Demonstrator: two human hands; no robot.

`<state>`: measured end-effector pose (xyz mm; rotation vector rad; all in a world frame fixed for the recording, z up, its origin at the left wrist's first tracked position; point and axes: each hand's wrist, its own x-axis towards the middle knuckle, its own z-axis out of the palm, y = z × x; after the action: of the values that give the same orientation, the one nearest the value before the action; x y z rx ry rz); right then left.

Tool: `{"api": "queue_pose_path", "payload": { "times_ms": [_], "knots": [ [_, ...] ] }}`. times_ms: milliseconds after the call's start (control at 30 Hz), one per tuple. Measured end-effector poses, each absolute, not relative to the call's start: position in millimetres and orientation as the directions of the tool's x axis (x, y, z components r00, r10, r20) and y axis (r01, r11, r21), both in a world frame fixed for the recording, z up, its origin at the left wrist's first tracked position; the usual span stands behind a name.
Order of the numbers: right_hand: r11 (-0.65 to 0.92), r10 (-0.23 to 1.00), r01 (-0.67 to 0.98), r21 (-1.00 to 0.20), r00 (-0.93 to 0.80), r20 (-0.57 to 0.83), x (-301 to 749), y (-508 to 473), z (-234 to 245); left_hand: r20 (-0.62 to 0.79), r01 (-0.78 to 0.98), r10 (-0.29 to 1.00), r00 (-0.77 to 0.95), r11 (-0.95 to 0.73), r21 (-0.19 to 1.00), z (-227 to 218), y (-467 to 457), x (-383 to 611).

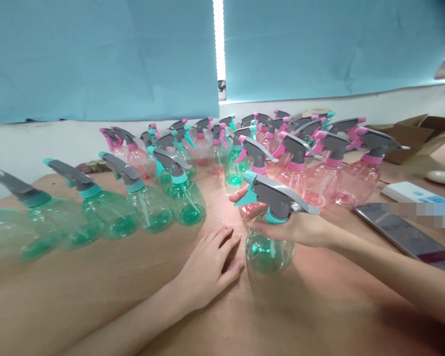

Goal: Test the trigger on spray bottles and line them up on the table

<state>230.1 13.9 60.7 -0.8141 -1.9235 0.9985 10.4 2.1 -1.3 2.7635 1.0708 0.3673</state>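
"Your right hand has the green spray bottle, fingers wrapped at its neck, toward the bench's near edge!"
"And your left hand lies beside it, fingers loosely spread, holding nothing!"

Exposure: bright o/all, slightly washed out. Main src: blown-out vert. light strip betw. blue blinds, past tabletop's far edge; you face it. 2nd glow: far R, by blind's end. Shadows: soft, from your held green bottle twd near edge; darker under your R forearm, nr. R corner. Cast: pinkish, R half of tabletop. Glare: pale streak, grey lever; sheen, phone. Distortion: green bottle row stretched twd L edge. Blur: far-edge bottles soft. Mosaic: pixelated patch, R edge.
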Motion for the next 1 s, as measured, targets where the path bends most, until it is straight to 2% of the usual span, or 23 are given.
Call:
{"api": "queue_pose_path", "payload": {
  "times_ms": [133, 400, 567, 1000],
  "knots": [
    [0.449, 0.821, 0.233, -0.863, -0.487, 0.296, 230.2, 14.1, 63.3, 0.178, 0.634, 0.675, 0.716, -0.736, 0.237, -1.3, 2.7, 10.1],
    [0.455, 0.838, 0.203, -0.867, -0.426, 0.34, 226.4, 10.3, 63.1, 0.182, 0.636, 0.68, 0.71, -0.731, 0.247, -0.2, 1.9, 10.7],
    [0.467, 0.847, 0.248, -0.849, -0.4, 0.349, 227.7, 10.5, 60.1, 0.176, 0.636, 0.681, 0.71, -0.729, 0.254, 0.1, 1.3, 10.6],
    [0.457, 0.838, 0.263, -0.849, -0.449, 0.311, 228.7, 11.5, 64.3, 0.169, 0.643, 0.686, 0.708, -0.725, 0.248, 2.6, 1.1, 11.9]
  ]
}}
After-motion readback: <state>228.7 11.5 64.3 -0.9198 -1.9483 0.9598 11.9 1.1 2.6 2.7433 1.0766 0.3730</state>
